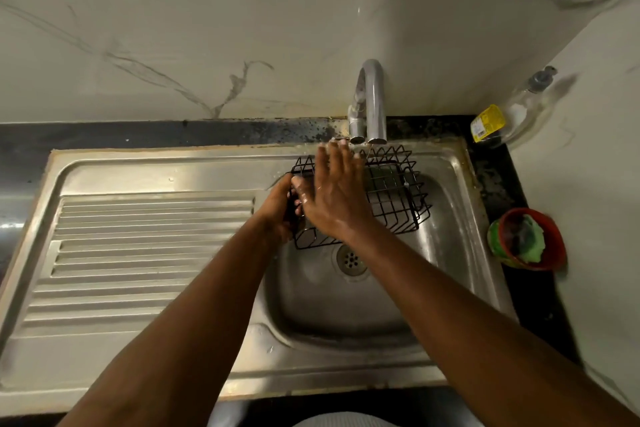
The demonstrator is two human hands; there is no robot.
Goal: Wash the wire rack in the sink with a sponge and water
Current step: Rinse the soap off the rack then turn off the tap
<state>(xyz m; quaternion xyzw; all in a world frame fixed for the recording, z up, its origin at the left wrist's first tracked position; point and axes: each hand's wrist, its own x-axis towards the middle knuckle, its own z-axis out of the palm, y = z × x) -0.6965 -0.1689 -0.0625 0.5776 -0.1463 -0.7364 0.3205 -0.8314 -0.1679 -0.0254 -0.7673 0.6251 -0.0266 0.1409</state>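
In the head view, the black wire rack point(398, 198) sits tilted in the upper part of the steel sink point(460, 184), right of centre in the frame, its far edge just under the spout of the chrome tap point(372, 97) and its near edge above the drain point(351, 258). The left hand point(277, 215) grips the rack's left end, fingers curled round the wires. The right hand point(332, 191) lies flat across the top of the rack with straight, slightly spread fingers, holding nothing, its fingertips near the spout; the skin looks wet, though whether water is running cannot be told for sure. No sponge is in either hand. A green scrubbing pad point(530, 243), likely the sponge, rests in a red bowl point(550, 229) on the dark bench at the right edge, well apart from the rack, with a clear soap bottle point(519, 111) lying in the upper right corner. This looks like wetting or hand-rubbing the rack, early in the wash. The next move probably calls for the right hand to reach right for the pad while the left steadies the rack.
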